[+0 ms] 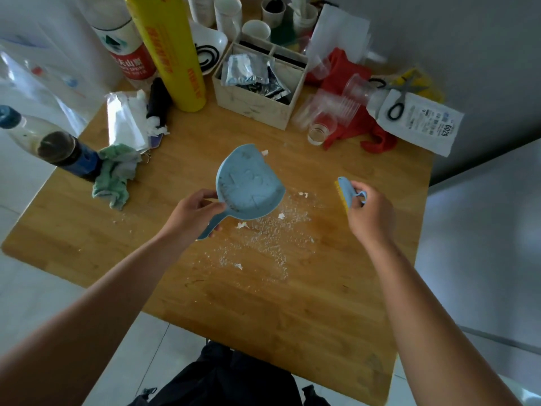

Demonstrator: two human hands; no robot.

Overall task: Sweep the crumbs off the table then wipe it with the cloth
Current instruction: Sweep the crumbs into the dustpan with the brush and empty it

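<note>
White crumbs (pixel 265 240) lie scattered over the middle of the wooden table (pixel 336 303). My left hand (pixel 191 215) grips the handle of a light blue dustpan (pixel 248 186), held tilted above the table just left of the crumbs. My right hand (pixel 370 213) grips a small blue brush with yellow bristles (pixel 345 190), to the right of the crumbs. A crumpled green and white cloth (pixel 117 174) lies on the table at the left, apart from both hands.
The table's far half is crowded: a yellow roll (pixel 169 51), bottles (pixel 55 145) at the left, a white box (pixel 257 83), plastic cups (pixel 325 115), a red bag (pixel 357 124), scissors (pixel 402 95) on a white pouch. A grey wall stands at the right.
</note>
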